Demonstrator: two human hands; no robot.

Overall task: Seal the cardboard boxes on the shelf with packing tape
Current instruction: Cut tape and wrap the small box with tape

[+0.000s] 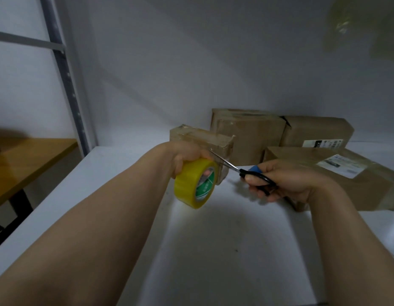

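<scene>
My left hand (pixel 187 156) grips a yellow roll of packing tape (pixel 195 184) in front of a small cardboard box (pixel 202 140) on the white shelf (pixel 213 239). A strip of clear tape runs from the roll to the box's near corner. My right hand (pixel 286 180) holds black-handled scissors (pixel 247 173) with a blue part. Their blades point left and up at the tape strip beside the box. Whether the blades are touching the tape I cannot tell.
Three more cardboard boxes stand behind and to the right: a middle one (pixel 247 133), one with a label at the back right (pixel 317 131), and a large flat taped one (pixel 350 180) at the right. A wooden table (pixel 26 160) and a metal shelf post (pixel 68 85) are at the left.
</scene>
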